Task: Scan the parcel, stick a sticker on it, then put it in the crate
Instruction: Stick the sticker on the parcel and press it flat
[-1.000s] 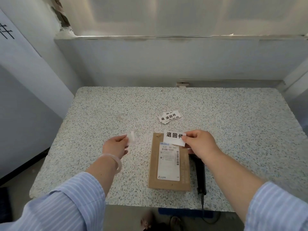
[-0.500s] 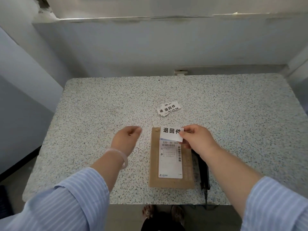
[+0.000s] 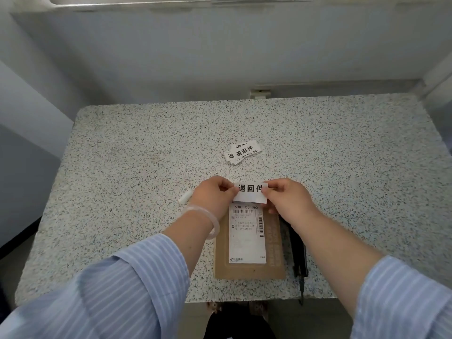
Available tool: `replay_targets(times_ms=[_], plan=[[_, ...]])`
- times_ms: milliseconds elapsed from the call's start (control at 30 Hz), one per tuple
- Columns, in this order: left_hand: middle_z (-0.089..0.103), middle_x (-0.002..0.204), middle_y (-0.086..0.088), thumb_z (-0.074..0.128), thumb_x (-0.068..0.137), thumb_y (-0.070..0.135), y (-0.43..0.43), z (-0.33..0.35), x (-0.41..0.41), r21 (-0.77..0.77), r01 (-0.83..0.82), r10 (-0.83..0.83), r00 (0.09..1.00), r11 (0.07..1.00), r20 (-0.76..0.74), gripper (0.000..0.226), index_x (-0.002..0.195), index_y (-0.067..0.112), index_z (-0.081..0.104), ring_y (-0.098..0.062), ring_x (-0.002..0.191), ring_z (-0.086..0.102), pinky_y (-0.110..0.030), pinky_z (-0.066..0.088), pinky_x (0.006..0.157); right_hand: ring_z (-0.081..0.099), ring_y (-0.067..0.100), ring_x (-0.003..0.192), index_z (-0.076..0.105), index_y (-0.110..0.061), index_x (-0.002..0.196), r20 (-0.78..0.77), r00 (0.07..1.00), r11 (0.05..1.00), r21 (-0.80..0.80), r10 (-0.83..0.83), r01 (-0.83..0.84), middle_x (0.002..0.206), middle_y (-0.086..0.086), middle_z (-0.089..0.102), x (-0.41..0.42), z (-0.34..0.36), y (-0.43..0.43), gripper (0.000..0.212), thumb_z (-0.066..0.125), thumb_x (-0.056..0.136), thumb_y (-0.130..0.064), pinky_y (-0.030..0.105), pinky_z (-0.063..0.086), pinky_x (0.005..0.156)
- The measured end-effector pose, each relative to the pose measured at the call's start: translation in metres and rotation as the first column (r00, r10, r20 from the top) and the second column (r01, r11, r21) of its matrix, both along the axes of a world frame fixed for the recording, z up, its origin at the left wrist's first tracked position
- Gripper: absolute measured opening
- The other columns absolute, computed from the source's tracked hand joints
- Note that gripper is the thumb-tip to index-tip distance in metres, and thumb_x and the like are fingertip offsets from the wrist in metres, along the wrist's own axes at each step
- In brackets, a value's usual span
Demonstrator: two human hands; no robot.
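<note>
Low centre of the frame, the parcel (image 3: 249,241) lies flat on the table (image 3: 122,167), the scanner (image 3: 297,250) just right of it. You are at the sticking step: your left hand (image 3: 211,195) and right hand (image 3: 286,196) each pinch an end of the sticker (image 3: 250,193) over the parcel's far edge. Next, I judge, press it down flat. Spare stickers (image 3: 243,152) lie beyond.

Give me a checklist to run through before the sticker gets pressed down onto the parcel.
1. Sticker held at both ends by left hand and right hand: ok.
2. Printed side up: ok.
3. Parcel flat on the table: ok.
4. Sticker clear of the barcode on the shipping label: ok.
5. Backing strip out of the way: ok.
6. Parcel already scanned: cannot tell.
</note>
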State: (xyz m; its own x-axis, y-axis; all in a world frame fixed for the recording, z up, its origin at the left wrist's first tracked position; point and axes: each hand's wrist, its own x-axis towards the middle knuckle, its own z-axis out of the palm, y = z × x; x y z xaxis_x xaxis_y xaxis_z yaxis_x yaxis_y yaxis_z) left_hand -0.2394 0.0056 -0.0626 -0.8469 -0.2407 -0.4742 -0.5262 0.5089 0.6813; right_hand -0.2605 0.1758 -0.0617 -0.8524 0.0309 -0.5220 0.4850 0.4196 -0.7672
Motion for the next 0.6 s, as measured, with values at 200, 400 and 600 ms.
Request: replay_targets(times_ms=[200, 400, 600], plan=[[0.068, 0.081, 0.011, 0.063, 0.087, 0.039, 0.003, -0.006, -0.004, -0.086, 0.035, -0.033, 0.999, 0.996, 0.032, 0.008, 0.084, 0.031, 0.061, -0.012, 0.075, 0.066, -0.04, 0.059, 0.076, 0.07, 0.015, 0.072, 0.07, -0.022, 0.096, -0.046, 0.999, 0.996, 0.089, 0.0, 0.004, 0.091, -0.003, 0.072, -0.004, -0.009, 0.0, 0.009, 0.064, 0.089, -0.02, 0.026, 0.058, 0.06], [0.067, 0.079, 0.013, 0.06, 0.088, 0.043, 0.006, -0.008, -0.007, -0.164, 0.082, -0.073, 0.996, 0.983, 0.058, 0.011, 0.089, 0.033, 0.062, -0.009, 0.072, 0.066, -0.038, 0.06, 0.072, 0.07, 0.014, 0.073, 0.068, -0.023, 0.098, -0.073, 0.997, 0.984, 0.177, 0.015, -0.001, 0.084, -0.006, 0.069, -0.005, -0.016, 0.0, 0.012, 0.066, 0.086, -0.021, 0.035, 0.061, 0.068], [0.065, 0.074, 0.016, 0.057, 0.088, 0.046, 0.006, -0.01, -0.007, -0.257, 0.127, -0.114, 0.991, 0.958, 0.063, 0.012, 0.085, 0.035, 0.059, -0.005, 0.066, 0.064, -0.035, 0.06, 0.069, 0.07, 0.009, 0.061, 0.06, -0.026, 0.096, -0.092, 0.996, 0.978, 0.207, 0.022, -0.002, 0.076, -0.006, 0.068, -0.005, -0.017, -0.003, 0.015, 0.068, 0.085, -0.022, 0.031, 0.059, 0.061]])
